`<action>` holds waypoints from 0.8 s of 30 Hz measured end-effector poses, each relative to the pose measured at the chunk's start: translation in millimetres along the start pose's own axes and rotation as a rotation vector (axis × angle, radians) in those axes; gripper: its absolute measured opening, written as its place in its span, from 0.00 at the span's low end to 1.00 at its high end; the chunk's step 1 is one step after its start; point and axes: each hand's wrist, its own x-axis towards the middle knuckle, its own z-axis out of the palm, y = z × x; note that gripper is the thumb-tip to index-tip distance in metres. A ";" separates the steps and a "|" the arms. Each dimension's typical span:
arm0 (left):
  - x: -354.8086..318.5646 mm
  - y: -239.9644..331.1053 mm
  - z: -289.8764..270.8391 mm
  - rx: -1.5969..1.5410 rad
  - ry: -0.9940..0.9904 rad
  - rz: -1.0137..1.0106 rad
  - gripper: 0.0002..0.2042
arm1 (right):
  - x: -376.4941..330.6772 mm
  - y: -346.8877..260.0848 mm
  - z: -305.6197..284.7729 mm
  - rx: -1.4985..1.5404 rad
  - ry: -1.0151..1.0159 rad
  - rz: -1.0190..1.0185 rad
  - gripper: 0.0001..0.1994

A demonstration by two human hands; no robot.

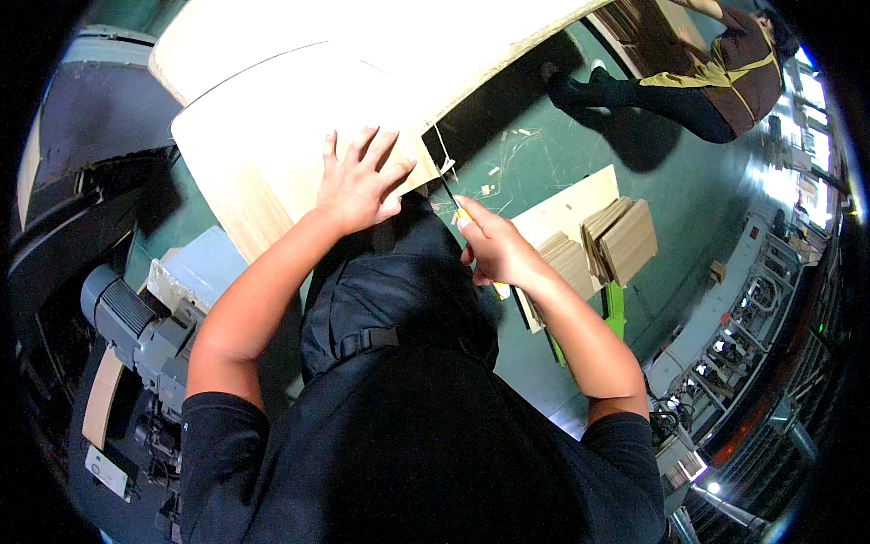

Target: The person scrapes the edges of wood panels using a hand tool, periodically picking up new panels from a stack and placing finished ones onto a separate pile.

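The right hand [497,252] is closed around a yellow-handled knife [460,215], its blade at the near right edge of the pale veneer sheet [272,136]; the left hand [356,186] lies flat on that sheet, fingers spread wide; right of them, stacked wood pieces [625,238] sit on the green floor [698,199]; farther off, another person [716,77] bends.
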 end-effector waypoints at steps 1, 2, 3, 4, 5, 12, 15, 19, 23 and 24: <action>-0.2 0.0 0.0 -0.002 0.000 0.000 0.35 | 0.5 0.4 -1.4 -0.001 -0.008 -0.008 0.28; -0.4 -0.6 -0.3 -0.002 0.003 0.002 0.35 | 1.3 0.9 -3.8 -0.003 -0.017 -0.016 0.28; -0.2 -0.7 -0.2 -0.004 0.006 0.005 0.35 | 2.0 1.1 -5.5 -0.006 -0.024 -0.024 0.28; -0.2 -0.7 -0.1 -0.006 0.010 0.007 0.35 | 2.6 -0.3 -6.0 -0.026 -0.019 -0.034 0.28; -0.4 -0.6 -0.1 -0.006 0.006 0.005 0.35 | 2.5 -2.5 -6.4 -0.045 -0.014 -0.045 0.28; -0.9 -0.7 -1.3 -0.017 -0.011 -0.006 0.36 | -11.0 -2.7 -0.6 -0.118 0.013 -0.083 0.27; -0.3 -1.0 -1.0 -0.017 -0.007 -0.004 0.36 | -13.3 -0.6 0.4 -0.148 0.030 -0.050 0.27; 0.4 -0.9 -0.9 -0.008 -0.014 -0.006 0.36 | -14.3 -1.6 1.6 -0.145 0.034 -0.056 0.27; 0.2 -1.8 -0.1 -0.020 -0.010 -0.006 0.36 | -8.9 5.7 4.1 -0.136 0.035 -0.054 0.27; -0.1 -2.3 0.5 -0.023 -0.006 -0.005 0.36 | -7.9 6.8 5.7 -0.136 0.035 -0.058 0.27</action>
